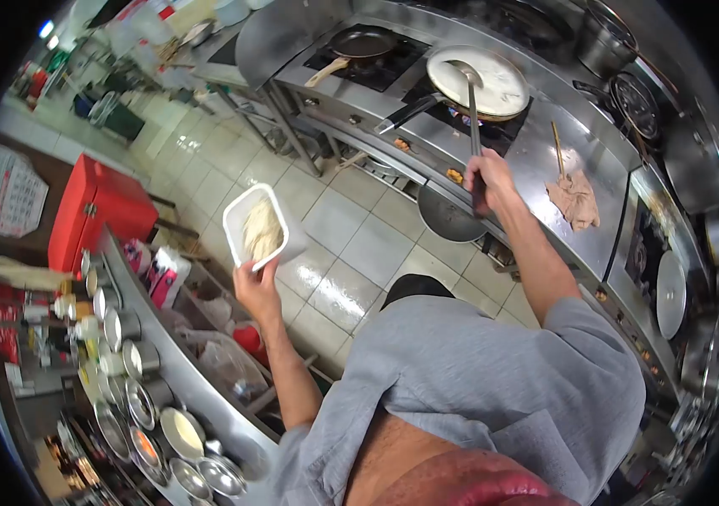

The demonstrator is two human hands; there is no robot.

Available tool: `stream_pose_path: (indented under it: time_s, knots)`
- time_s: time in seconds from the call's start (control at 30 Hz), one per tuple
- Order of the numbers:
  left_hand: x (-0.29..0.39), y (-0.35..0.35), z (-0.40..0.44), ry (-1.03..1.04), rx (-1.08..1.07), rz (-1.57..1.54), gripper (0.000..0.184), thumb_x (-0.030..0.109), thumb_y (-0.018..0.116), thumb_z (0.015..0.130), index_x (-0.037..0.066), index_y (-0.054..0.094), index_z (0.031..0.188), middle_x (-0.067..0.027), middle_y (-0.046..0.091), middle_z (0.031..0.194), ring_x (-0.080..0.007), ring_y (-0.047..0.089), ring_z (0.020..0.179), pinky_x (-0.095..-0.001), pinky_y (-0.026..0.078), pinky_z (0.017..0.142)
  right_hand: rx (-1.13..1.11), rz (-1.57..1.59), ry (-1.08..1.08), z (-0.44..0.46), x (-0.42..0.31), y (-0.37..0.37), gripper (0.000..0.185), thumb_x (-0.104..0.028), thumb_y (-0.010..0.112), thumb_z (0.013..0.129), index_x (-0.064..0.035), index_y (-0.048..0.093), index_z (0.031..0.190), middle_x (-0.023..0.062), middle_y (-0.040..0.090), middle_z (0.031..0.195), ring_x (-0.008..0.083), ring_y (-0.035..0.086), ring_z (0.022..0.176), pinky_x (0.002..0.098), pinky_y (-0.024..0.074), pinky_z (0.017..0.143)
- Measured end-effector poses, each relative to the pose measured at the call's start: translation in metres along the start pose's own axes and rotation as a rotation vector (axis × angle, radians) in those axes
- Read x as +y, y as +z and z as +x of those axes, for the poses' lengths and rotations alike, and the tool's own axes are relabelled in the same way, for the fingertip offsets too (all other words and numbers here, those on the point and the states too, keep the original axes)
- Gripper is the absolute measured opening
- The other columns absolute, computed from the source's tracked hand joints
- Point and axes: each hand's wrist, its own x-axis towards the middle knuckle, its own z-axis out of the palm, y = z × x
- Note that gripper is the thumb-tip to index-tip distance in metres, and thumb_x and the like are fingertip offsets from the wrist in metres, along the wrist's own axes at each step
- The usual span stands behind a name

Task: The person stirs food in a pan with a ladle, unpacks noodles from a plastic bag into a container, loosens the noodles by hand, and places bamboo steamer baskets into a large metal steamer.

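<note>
My left hand (258,293) grips the rim of a white plastic container (229,221) and holds it tilted over the floor. Inside lies a pale, stringy food (262,229) whose kind I cannot make out. Fingers wrapped round the long handle, my right hand (492,181) holds a metal ladle (472,110). The ladle's bowl rests in a creamy white liquid (494,80) that fills a wide frying pan (438,99). That pan sits over a lit burner (465,120), its dark handle (410,114) pointing toward the lower left.
A second frying pan (363,42) stands on the left burner. A crumpled cloth (574,201) lies on the steel counter to the right. A red box (94,211) and a counter with several metal containers (140,358) are on the left. A large metal bowl (450,215) sits beneath the stove.
</note>
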Motion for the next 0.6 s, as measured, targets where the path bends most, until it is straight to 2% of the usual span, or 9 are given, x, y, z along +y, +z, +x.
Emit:
stream_pose_path:
  time_s: [0.03, 0.13, 0.2, 0.33, 0.4, 0.5, 0.53, 0.57, 0.6]
  knots:
    - [-0.009, 0.026, 0.021, 0.0, -0.059, -0.058, 0.029, 0.005, 0.079, 0.067, -0.004, 0.055, 0.082, -0.0091, 0.054, 0.083, -0.0163, 0.057, 0.074, -0.0274, 0.049, 0.064, 0.032, 0.007, -0.005, -0.012, -0.006, -0.005, 0.022, 0.008, 0.052, 0.072, 0.0018, 0.045, 0.091, 0.0091, 0.049, 0.059, 0.0179, 0.048, 0.041, 0.0306, 0.0402, 0.034]
    - [-0.03, 0.109, 0.072, 0.026, -0.198, -0.183, 0.029, 0.006, 0.079, 0.066, -0.003, 0.055, 0.081, -0.01, 0.054, 0.084, -0.0179, 0.058, 0.071, -0.0278, 0.049, 0.062, 0.13, -0.086, -0.041, -0.019, -0.013, -0.021, 0.04, 0.003, 0.057, 0.073, 0.0019, 0.046, 0.112, 0.0067, 0.049, 0.06, 0.0147, 0.048, 0.042, 0.0281, 0.0406, 0.036]
    - [-0.029, 0.156, 0.099, 0.053, -0.273, -0.243, 0.03, 0.006, 0.079, 0.066, -0.003, 0.055, 0.081, -0.0101, 0.054, 0.084, -0.0185, 0.058, 0.07, -0.028, 0.05, 0.061, 0.146, -0.355, -0.068, -0.007, -0.009, -0.038, 0.052, -0.001, 0.06, 0.075, -0.0005, 0.042, 0.123, 0.0049, 0.05, 0.064, 0.0128, 0.048, 0.043, 0.0266, 0.0399, 0.036]
    - [-0.02, 0.236, 0.133, 0.104, -0.396, -0.338, 0.032, 0.007, 0.079, 0.065, -0.003, 0.054, 0.083, -0.0101, 0.054, 0.087, -0.0188, 0.058, 0.071, -0.0273, 0.051, 0.06, 0.282, -0.34, -0.066, 0.012, 0.004, -0.037, 0.046, -0.004, 0.056, 0.08, -0.0017, 0.042, 0.123, 0.0041, 0.051, 0.066, 0.0119, 0.048, 0.043, 0.0267, 0.038, 0.035]
    - [-0.015, 0.266, 0.144, 0.193, -0.503, -0.358, 0.029, 0.004, 0.077, 0.069, -0.004, 0.053, 0.085, -0.0086, 0.053, 0.086, -0.0156, 0.059, 0.07, -0.0259, 0.051, 0.06, 0.264, -0.188, -0.055, 0.018, 0.007, -0.027, 0.04, -0.009, 0.054, 0.083, -0.0035, 0.043, 0.122, 0.004, 0.05, 0.067, 0.0119, 0.047, 0.044, 0.0265, 0.038, 0.036]
    - [-0.004, 0.297, 0.158, 0.221, -0.553, -0.367, 0.029, 0.003, 0.077, 0.068, -0.003, 0.053, 0.083, -0.0083, 0.053, 0.086, -0.0155, 0.058, 0.073, -0.0254, 0.051, 0.061, 0.108, 0.445, 0.041, 0.015, -0.004, 0.001, 0.032, -0.019, 0.049, 0.09, -0.0035, 0.046, 0.117, 0.004, 0.049, 0.069, 0.0109, 0.047, 0.05, 0.0242, 0.0388, 0.04]
    - [-0.006, 0.31, 0.163, 0.25, -0.571, -0.36, 0.029, 0.003, 0.077, 0.068, -0.003, 0.053, 0.084, -0.0084, 0.053, 0.087, -0.0157, 0.057, 0.075, -0.0254, 0.051, 0.062, 0.13, 0.45, 0.034, 0.017, -0.003, 0.001, 0.032, -0.019, 0.049, 0.09, -0.0035, 0.046, 0.117, 0.004, 0.049, 0.069, 0.0109, 0.047, 0.05, 0.0242, 0.0388, 0.04]
    - [-0.009, 0.323, 0.168, 0.253, -0.585, -0.408, 0.034, 0.008, 0.079, 0.065, 0.0, 0.055, 0.088, -0.0132, 0.055, 0.1, -0.023, 0.059, 0.077, -0.0296, 0.05, 0.062, -0.041, 0.74, 0.066, 0.02, 0.001, 0.0, 0.033, -0.019, 0.047, 0.091, -0.0013, 0.045, 0.119, 0.004, 0.049, 0.07, 0.0104, 0.046, 0.051, 0.0236, 0.0386, 0.041]
    - [-0.013, 0.335, 0.173, 0.258, -0.604, -0.42, 0.034, 0.008, 0.079, 0.065, 0.0, 0.055, 0.088, -0.0132, 0.055, 0.1, -0.023, 0.059, 0.077, -0.0296, 0.05, 0.062, -0.222, 1.026, 0.092, 0.022, 0.003, 0.002, 0.035, -0.02, 0.046, 0.092, 0.0009, 0.043, 0.12, 0.004, 0.048, 0.071, 0.0099, 0.045, 0.053, 0.0229, 0.0384, 0.041]
